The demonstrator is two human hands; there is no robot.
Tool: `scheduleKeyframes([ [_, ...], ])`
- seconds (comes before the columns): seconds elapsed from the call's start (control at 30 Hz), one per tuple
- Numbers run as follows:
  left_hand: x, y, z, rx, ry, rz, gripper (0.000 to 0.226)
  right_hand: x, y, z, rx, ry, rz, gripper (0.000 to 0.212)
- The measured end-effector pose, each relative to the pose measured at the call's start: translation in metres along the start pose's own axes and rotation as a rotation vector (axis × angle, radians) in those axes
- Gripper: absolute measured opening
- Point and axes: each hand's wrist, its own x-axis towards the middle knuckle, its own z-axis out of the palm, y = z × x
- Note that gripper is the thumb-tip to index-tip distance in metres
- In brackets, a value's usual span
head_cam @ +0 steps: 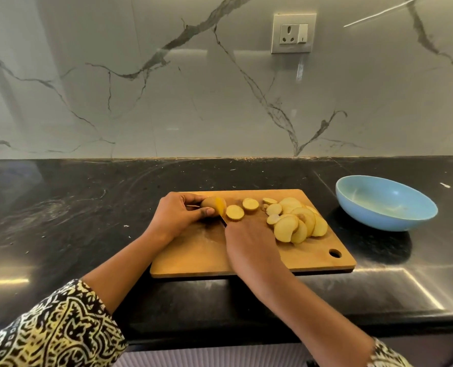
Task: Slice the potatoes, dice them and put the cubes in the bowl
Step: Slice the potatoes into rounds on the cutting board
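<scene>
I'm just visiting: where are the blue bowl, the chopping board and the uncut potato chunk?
blue bowl (379, 198): head view, on its bare inner wall.
chopping board (193, 256): head view, on bare wood near its front edge.
uncut potato chunk (211, 202): head view, on its skin-covered top.

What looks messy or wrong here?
Nothing serious. All potato slices lie on the cutting board; none lies off it. Only tiny pale specks dot the black counter, and the blue bowl shows pale smears inside.

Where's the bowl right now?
In the head view, the blue bowl sits on the black counter at the right, just past the cutting board, not touching it.
</scene>
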Motion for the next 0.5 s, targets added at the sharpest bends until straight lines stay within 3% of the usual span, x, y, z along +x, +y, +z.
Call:
scheduleKeyframes([
  [0.2, 0.005, -0.004, -0.001, -0.044, 0.0, -0.054, 0.039, -0.011, 0.007, 0.007, 0.059, 0.144, 0.058, 0.02],
  [0.5, 0.004, -0.005, -0.004, -0.067, -0.038, -0.052, 0.049, 0.005, 0.031, 0.012, 0.145, 0.151, 0.275, 0.024],
])
